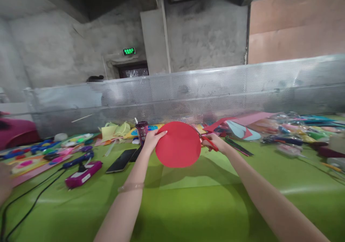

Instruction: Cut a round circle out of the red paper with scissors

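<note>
A round sheet of red paper (178,145) is held up above the green table, near the middle of the view. My left hand (154,140) pinches its left edge, thumb on the near face and the other fingers behind it. On the opposite side, my right hand (215,142) grips a pair of red-handled scissors (212,143). Their blades point up and left at the paper's upper right edge; I cannot tell whether they touch it. Below lies a pale green sheet (194,179), flat on the table.
A black phone (121,160) and a purple power strip (83,174) with cables lie left. Behind my left hand stands a dark drink cup (141,130). Paper scraps (115,131) and craft bits line the back, before a perforated metal divider (188,94). Another person's hand (4,182) shows far left.
</note>
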The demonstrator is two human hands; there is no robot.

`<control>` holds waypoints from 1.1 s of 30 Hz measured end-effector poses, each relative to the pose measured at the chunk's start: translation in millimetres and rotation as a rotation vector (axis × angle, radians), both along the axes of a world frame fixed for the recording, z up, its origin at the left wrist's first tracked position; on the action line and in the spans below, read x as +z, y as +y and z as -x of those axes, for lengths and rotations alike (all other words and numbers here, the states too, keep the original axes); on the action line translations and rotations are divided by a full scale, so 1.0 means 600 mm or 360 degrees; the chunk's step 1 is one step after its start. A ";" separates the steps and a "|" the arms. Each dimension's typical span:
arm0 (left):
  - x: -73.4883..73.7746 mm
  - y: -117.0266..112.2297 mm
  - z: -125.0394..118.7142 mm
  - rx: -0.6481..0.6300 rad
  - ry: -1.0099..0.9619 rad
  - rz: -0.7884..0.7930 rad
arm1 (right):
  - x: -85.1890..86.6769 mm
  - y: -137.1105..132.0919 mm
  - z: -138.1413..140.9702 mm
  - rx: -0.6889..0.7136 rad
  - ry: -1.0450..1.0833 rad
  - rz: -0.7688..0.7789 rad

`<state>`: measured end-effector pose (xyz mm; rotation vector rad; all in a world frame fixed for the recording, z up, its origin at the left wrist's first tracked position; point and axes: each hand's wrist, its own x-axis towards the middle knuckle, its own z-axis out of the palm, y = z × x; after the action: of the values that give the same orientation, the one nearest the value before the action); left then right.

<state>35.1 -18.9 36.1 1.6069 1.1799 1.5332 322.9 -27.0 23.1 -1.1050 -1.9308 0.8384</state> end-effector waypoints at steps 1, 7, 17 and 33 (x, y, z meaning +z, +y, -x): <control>0.000 -0.002 0.000 0.0004 0.0006 -0.0012 | 0.001 -0.001 0.000 0.0006 -0.0009 -0.0002; 0.001 -0.008 -0.003 -0.0024 -0.0029 -0.0020 | 0.005 -0.007 0.002 0.0009 -0.0028 -0.0015; 0.004 -0.013 -0.004 -0.0005 -0.0008 -0.0030 | 0.009 -0.014 0.005 -0.0054 -0.0077 -0.0050; 0.004 -0.014 -0.003 -0.0039 -0.0045 -0.0016 | 0.010 -0.015 0.004 -0.0092 -0.0157 -0.0081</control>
<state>36.8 -27.4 38.5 1.5953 1.1345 1.5437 320.8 -35.9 29.1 -1.1853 -1.9800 0.7118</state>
